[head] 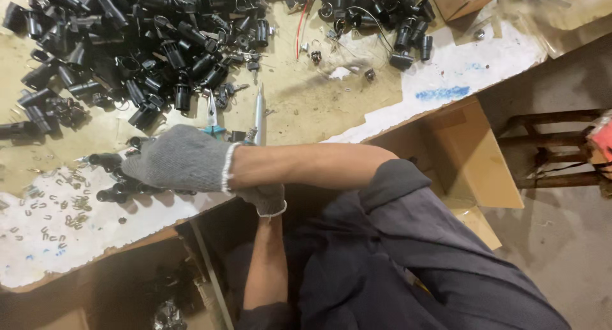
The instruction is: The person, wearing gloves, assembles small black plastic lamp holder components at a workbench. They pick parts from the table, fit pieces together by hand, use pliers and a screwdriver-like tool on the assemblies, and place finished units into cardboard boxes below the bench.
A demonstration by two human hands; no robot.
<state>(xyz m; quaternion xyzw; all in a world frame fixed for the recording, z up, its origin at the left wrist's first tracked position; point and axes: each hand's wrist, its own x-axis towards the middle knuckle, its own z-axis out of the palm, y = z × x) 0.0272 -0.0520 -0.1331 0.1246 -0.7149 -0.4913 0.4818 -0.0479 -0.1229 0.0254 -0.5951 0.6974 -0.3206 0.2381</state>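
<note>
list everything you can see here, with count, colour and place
black plastic parts: large heap, black, upper left of table
second heap of parts: many, black, top centre
small metal clips: many, grey, scattered at left table edge
pliers: one, teal handles, mid table
pen-shaped tool: one, silver, beside the pliers
red wire: one, red, top centre
cardboard box: one, brown, open, under the table edge at right
table: one, tan, worn
right hand: grey knit glove, over black parts at the table edge
left hand: grey glove, mostly hidden under the right forearm
</note>
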